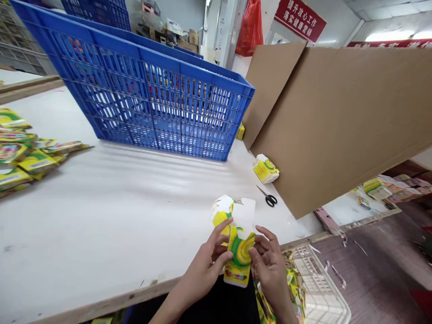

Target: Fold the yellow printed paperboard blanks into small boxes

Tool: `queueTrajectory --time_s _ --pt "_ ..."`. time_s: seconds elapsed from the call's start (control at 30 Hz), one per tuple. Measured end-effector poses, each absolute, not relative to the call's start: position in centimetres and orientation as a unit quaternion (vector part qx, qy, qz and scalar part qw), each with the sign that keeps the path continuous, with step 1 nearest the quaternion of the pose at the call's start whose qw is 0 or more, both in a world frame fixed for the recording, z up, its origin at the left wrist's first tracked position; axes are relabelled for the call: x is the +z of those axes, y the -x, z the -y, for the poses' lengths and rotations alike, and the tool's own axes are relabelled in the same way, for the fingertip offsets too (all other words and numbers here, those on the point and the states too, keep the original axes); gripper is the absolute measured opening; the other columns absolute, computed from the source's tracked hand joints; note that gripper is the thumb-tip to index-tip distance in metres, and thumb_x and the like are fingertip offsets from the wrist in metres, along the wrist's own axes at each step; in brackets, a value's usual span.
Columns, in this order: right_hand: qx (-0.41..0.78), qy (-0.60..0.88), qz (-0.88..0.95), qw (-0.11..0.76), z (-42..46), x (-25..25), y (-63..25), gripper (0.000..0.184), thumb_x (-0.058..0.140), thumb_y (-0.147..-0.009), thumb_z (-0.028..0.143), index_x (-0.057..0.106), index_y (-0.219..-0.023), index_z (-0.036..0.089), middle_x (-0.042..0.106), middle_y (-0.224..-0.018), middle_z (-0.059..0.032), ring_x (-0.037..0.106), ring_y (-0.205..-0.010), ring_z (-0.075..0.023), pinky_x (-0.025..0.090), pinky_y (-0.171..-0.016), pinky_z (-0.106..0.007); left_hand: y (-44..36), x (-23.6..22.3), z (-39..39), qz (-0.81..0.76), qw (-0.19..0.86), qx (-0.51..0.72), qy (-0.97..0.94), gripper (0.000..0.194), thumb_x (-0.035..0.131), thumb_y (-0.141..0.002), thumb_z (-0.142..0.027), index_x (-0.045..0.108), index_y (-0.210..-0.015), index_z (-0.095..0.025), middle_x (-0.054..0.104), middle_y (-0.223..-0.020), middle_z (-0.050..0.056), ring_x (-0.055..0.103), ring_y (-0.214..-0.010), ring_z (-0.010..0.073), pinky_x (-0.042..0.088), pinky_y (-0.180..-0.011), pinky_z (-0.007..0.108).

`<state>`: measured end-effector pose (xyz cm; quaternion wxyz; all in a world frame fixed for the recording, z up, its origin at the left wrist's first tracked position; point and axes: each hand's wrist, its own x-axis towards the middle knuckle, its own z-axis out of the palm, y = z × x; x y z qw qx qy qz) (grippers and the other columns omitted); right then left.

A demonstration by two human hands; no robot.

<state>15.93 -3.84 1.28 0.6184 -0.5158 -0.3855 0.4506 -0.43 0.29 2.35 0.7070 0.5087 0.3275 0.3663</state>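
On my feed the left hand (205, 263) is clamped on the carton (240, 247) by its left side, thumb on the printed face, index finger stretched upward. I see the right hand (272, 267) pinching the opposite edge, index finger straighter than the rest. The carton is between them, at the table's (118, 216) near edge.

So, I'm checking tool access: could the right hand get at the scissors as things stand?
Probably yes: nothing seems to stand between the right hand and the scissors, though its fingers hold the yellow carton.
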Motion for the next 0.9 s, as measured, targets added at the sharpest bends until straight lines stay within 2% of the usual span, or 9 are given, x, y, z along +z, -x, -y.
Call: queueTrajectory --time_s 0.2,0.3,0.37,0.47,0.53,0.6,0.67,0.73,0.9 --pt "0.496 0.519 0.448 0.532 4.4 1.9 -17.4 0.027 0.070 -0.079 0.042 0.067 -0.097 0.022 0.064 -0.077 -0.0017 0.058 -0.064 -0.0155 0.047 -0.058 -0.023 1.3 2.7 -0.3 -0.258 0.778 0.287 -0.495 0.046 0.067 -0.081 -0.027 0.048 -0.123 -0.024 0.065 -0.094 0.004 0.063 -0.073 0.0140 0.046 -0.065 0.023" --pt "0.482 0.530 0.501 0.485 4.4 1.8 -18.1 0.021 0.066 -0.083 0.040 0.066 -0.076 0.019 0.056 -0.064 0.0012 0.050 -0.057 -0.0127 0.039 -0.052 -0.021 1.2 2.4 -0.1 -0.229 0.804 0.263 -0.482 0.036 0.069 -0.078 -0.026 0.050 -0.109 -0.022 0.066 -0.089 0.003 0.063 -0.071 0.0144 0.045 -0.064 0.023" --pt "0.447 0.532 0.526 0.490 4.3 1.6 -18.2 0.023 0.063 -0.085 0.037 0.065 -0.072 0.019 0.056 -0.067 0.0003 0.051 -0.062 -0.0136 0.041 -0.057 -0.022 1.0 2.2 0.1 -0.237 0.806 0.264 -0.473 0.041 0.070 -0.078 -0.026 0.048 -0.113 -0.022 0.066 -0.090 0.003 0.065 -0.073 0.0156 0.046 -0.066 0.024" --pt "0.428 0.537 0.494 0.534 4.1 1.2 -17.8 0.018 0.062 -0.087 0.034 0.067 -0.099 0.023 0.063 -0.082 -0.0020 0.059 -0.074 -0.0163 0.047 -0.068 -0.024 0.8 2.1 0.1 -0.290 0.784 0.285 -0.470 0.070 0.070 -0.078 -0.025 0.032 -0.137 -0.027 0.066 -0.096 0.005 0.066 -0.074 0.0162 0.048 -0.068 0.026" --pt "0.436 0.542 0.460 0.553 4.1 1.0 -17.6 0.036 0.061 -0.087 0.034 0.058 -0.122 0.026 0.066 -0.091 -0.0037 0.061 -0.080 -0.0178 0.050 -0.073 -0.028 0.7 2.1 0.1 -0.309 0.771 0.286 -0.478 0.078 0.069 -0.078 -0.025 0.027 -0.143 -0.028 0.066 -0.103 0.007 0.067 -0.076 0.0174 0.049 -0.070 0.027" --pt "0.419 0.542 0.478 0.550 4.0 0.9 -17.7 0.034 0.060 -0.088 0.036 0.061 -0.120 0.026 0.067 -0.097 -0.0059 0.062 -0.087 -0.0200 0.050 -0.081 -0.032 0.7 2.0 0.0 -0.306 0.764 0.280 -0.494 0.068 0.068 -0.079 -0.026 0.037 -0.139 -0.026 0.066 -0.108 0.010 0.067 -0.077 0.0181 0.049 -0.070 0.028" --pt "0.374 0.536 0.525 0.544 4.0 1.0 -18.1 0.026 0.058 -0.088 0.041 0.073 -0.101 0.024 0.065 -0.099 -0.0079 0.059 -0.095 -0.0229 0.048 -0.087 -0.034 0.6 2.0 -0.1 -0.304 0.752 0.288 -0.510 0.055 0.066 -0.081 -0.026 0.047 -0.133 -0.024 0.066 -0.109 0.010 0.066 -0.074 0.0167 0.049 -0.068 0.026" --pt "0.349 0.532 0.553 0.538 4.0 1.2 -18.6 0.034 0.053 -0.089 0.048 0.076 -0.090 0.023 0.062 -0.095 -0.0083 0.057 -0.094 -0.0235 0.047 -0.083 -0.034 0.5 1.9 -0.1 -0.317 0.730 0.300 -0.527 0.050 0.063 -0.082 -0.025 0.050 -0.130 -0.024 0.067 -0.108 0.009 0.064 -0.069 0.0141 0.047 -0.064 0.023" --pt "0.453 0.575 0.510 0.451 4.1 1.2 -18.6 0.036 0.061 -0.086 0.042 0.060 -0.116 0.022 0.050 -0.066 0.0035 0.045 -0.059 -0.0126 0.039 -0.057 -0.023 -0.2 2.0 0.4 -0.367 0.678 0.308 -0.557 0.047 0.057 -0.085 -0.022 0.050 -0.131 -0.024 0.069 -0.098 0.005 0.064 -0.071 0.0147 0.048 -0.064 0.022"
